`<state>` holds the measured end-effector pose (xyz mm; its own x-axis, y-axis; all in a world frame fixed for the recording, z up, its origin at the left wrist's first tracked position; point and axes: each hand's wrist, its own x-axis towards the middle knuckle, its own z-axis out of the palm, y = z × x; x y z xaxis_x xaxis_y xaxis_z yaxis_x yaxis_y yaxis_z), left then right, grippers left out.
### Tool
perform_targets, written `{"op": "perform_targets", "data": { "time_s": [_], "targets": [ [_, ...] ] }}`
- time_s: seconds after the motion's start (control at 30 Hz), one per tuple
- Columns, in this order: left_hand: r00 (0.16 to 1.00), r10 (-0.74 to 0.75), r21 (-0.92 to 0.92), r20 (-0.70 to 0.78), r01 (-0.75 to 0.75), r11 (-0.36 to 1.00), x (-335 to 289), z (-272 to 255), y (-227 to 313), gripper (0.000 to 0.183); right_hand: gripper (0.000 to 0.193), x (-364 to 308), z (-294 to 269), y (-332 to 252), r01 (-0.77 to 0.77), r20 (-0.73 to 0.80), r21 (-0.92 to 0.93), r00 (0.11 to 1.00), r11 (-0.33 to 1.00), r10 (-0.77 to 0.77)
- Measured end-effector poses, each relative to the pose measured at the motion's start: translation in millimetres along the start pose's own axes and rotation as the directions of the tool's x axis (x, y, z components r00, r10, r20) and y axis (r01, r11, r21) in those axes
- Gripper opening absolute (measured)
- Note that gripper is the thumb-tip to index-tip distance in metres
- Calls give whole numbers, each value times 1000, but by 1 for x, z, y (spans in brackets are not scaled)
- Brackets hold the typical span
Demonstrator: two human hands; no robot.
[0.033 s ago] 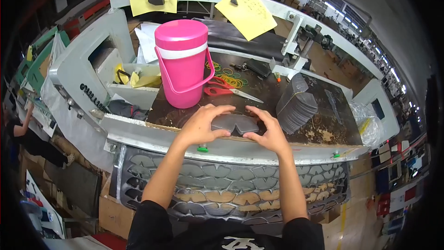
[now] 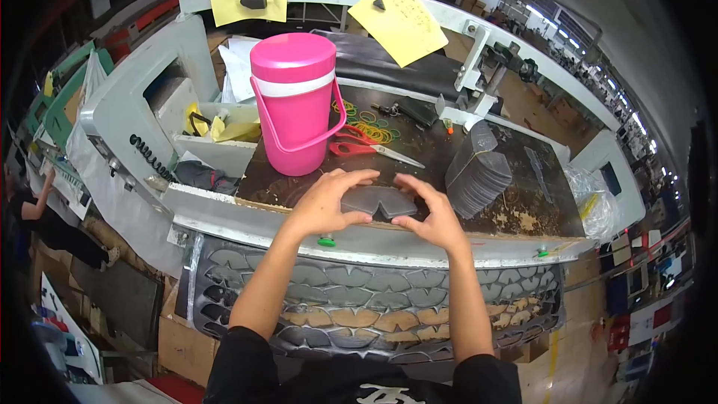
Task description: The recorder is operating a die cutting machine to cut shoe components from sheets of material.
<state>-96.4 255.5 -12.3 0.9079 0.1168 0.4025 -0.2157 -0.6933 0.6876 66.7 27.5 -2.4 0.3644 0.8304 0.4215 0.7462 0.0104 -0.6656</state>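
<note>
A grey cut piece with a curved far edge and a V-shaped notch (image 2: pixel 374 199) lies flat near the front edge of the dark worktop; how many layers it has, I cannot tell. My left hand (image 2: pixel 329 202) cups its left end, thumb along the near side and fingers round the far side. From the right my right hand (image 2: pixel 434 213) curls round the other end in the same way, thumb by the notch. Right of that hand stands a tall stack of like grey pieces (image 2: pixel 480 179), with a band round part of it.
A pink jug (image 2: pixel 295 120) with a handle stands beyond my left hand. Red-handled scissors (image 2: pixel 374 150) lie beside loose rubber bands (image 2: pixel 370 129). Yellow paper notes (image 2: pixel 396 21) hang on the back rail. Below the front edge hangs a sheet with cut-out shapes (image 2: pixel 359 295).
</note>
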Motion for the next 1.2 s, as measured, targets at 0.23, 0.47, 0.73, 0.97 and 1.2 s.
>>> {"op": "perform_targets", "data": {
  "time_s": [0.23,0.47,0.73,0.97,1.2],
  "targets": [
    [997,66,76,-42,-63,995,3,-3,3,81,76,1,1,-7,-11,-12,-16,1000,1000,11],
    [999,27,-40,-27,-28,999,7,0,1,108,95,2,-2,9,-92,34,192,996,977,87],
    [998,63,-30,0,-63,998,-3,-2,3,97,93,-5,1,0,-142,57,148,989,979,135],
    [995,88,118,47,-93,989,10,0,16,90,82,0,-9,4,-106,-7,158,994,982,108],
    [997,64,182,48,-72,981,10,4,16,94,98,-1,-6,6,74,-102,-127,991,989,-87]
  ]
}}
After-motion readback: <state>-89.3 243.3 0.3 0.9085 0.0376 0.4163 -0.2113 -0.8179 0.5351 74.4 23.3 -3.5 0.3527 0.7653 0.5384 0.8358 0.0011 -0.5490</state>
